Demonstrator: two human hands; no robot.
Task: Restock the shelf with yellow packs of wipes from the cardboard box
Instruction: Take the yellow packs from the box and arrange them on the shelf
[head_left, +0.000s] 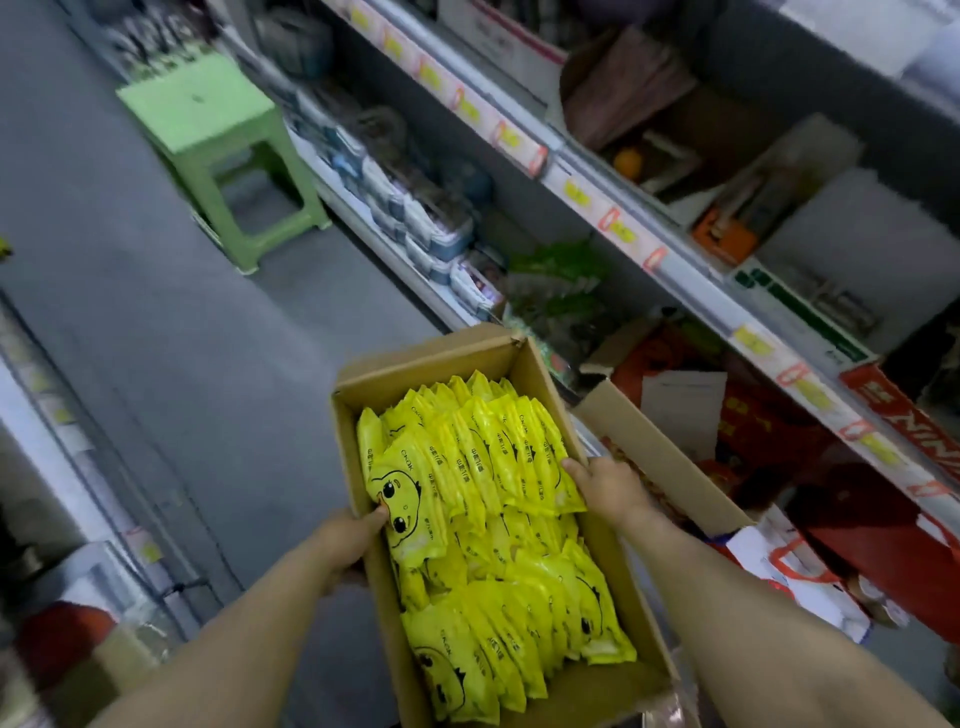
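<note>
An open cardboard box (426, 358) is held up in front of me above the aisle floor. It is packed with several yellow packs of wipes (488, 467) printed with a duck face, standing in rows. My left hand (345, 540) grips the box's left wall, thumb over the rim touching a pack. My right hand (605, 486) grips the right wall, fingers curled over the rim onto the packs. The shelf (691, 275) runs diagonally on the right, crowded with goods.
A green plastic stool (218, 150) stands on the grey floor at upper left beside the shelving. Another open cardboard box (660, 457) with red items sits on the lower shelf just right of my box. More shelving lines the left edge.
</note>
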